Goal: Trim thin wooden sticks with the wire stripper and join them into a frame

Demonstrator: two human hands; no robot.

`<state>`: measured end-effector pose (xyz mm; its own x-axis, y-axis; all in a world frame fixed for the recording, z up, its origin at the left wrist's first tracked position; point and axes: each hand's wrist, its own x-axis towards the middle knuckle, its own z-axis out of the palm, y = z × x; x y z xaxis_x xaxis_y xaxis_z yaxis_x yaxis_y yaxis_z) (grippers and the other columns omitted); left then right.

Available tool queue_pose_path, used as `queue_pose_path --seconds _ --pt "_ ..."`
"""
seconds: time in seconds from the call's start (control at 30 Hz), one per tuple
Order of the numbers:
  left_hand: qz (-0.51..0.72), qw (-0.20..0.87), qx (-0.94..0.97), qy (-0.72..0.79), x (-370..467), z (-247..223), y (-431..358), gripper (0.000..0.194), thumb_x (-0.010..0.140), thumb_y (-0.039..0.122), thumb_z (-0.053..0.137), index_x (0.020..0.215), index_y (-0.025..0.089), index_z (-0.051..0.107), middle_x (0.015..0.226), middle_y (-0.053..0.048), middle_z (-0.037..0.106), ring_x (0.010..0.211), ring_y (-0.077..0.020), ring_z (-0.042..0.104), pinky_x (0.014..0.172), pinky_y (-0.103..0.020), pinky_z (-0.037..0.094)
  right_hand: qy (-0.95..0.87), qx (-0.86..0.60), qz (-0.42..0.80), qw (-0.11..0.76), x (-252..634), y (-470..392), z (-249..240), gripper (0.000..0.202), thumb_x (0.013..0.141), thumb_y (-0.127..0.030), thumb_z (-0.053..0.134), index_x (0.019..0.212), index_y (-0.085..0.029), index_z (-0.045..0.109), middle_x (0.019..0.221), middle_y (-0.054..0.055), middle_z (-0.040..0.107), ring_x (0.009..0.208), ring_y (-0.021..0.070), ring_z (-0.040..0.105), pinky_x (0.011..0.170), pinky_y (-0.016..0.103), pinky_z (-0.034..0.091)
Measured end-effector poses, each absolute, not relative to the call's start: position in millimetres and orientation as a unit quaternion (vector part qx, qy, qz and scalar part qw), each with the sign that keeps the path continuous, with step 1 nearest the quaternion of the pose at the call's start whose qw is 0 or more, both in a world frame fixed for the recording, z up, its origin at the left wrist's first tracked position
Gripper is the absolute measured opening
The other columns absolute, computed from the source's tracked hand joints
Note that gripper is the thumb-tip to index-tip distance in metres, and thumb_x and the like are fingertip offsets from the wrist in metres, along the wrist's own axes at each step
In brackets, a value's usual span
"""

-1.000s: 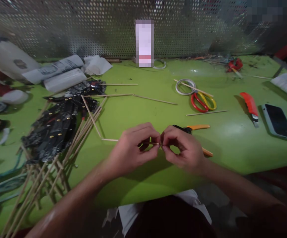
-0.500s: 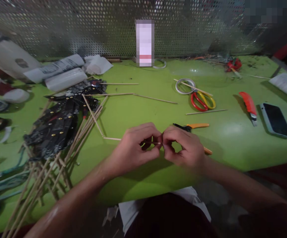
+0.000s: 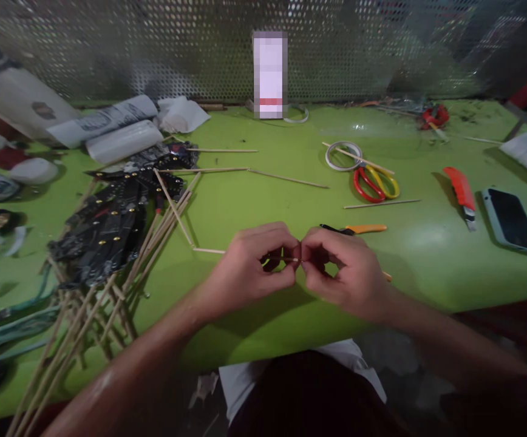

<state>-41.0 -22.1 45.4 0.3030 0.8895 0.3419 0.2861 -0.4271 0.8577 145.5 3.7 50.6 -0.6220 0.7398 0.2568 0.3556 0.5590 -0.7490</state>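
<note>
My left hand (image 3: 254, 258) is closed in a pinch around a thin bamboo stick (image 3: 209, 250), whose left part meets another slanting stick (image 3: 175, 209) at a bend. The stick's right end shows between thumb and forefinger. Right against those fingertips, my right hand (image 3: 348, 264) also pinches at the stick's end. Whatever lies in that pinch is too small to make out. Behind the right hand lie pliers with orange handles (image 3: 367, 229), partly covered by it.
Several bamboo sticks and a black studded piece (image 3: 118, 218) lie to the left. At the right are scissors (image 3: 375, 182), a tape roll (image 3: 343, 156), a red cutter knife (image 3: 460, 191) and a phone (image 3: 512, 220). White rolls (image 3: 122, 142) and a perforated metal panel (image 3: 176, 54) stand behind.
The view has shifted slightly. My right hand has moved a little to the right, covering more of the lower plier handle. Both hands keep their pinch.
</note>
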Motion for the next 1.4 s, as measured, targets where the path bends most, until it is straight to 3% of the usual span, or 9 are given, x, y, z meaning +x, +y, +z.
queue_pose_path --seconds 0.6,0.93,1.4 --pt "0.421 0.339 0.725 0.426 -42 40 -21 0.017 0.070 -0.002 0.056 0.074 0.013 0.059 0.069 0.003 0.054 0.063 -0.0071 0.046 0.057 -0.019 0.037 -0.833 -0.359 0.308 0.288 142 3 44 0.013 0.077 -0.013 0.061 0.081 -0.021 0.051 0.069 -0.004 0.054 0.060 0.0086 0.049 0.057 0.022 0.041" --pt "0.418 0.340 0.727 0.426 -41 38 -20 0.016 0.070 -0.002 0.057 0.077 0.012 0.061 0.071 0.003 0.055 0.063 -0.0062 0.047 0.058 -0.019 0.037 -0.795 -0.379 0.393 0.265 143 4 40 0.012 0.077 -0.013 0.060 0.082 -0.021 0.052 0.071 -0.003 0.057 0.063 0.0102 0.053 0.060 0.025 0.043" --pt "0.398 0.342 0.735 0.429 -43 38 -18 0.016 0.074 -0.002 0.057 0.079 0.013 0.059 0.073 0.003 0.056 0.063 -0.0050 0.046 0.058 -0.017 0.037 -0.825 -0.339 0.345 0.293 149 11 41 0.011 0.078 -0.010 0.060 0.083 -0.019 0.055 0.070 -0.005 0.057 0.060 0.0060 0.051 0.059 0.018 0.044"
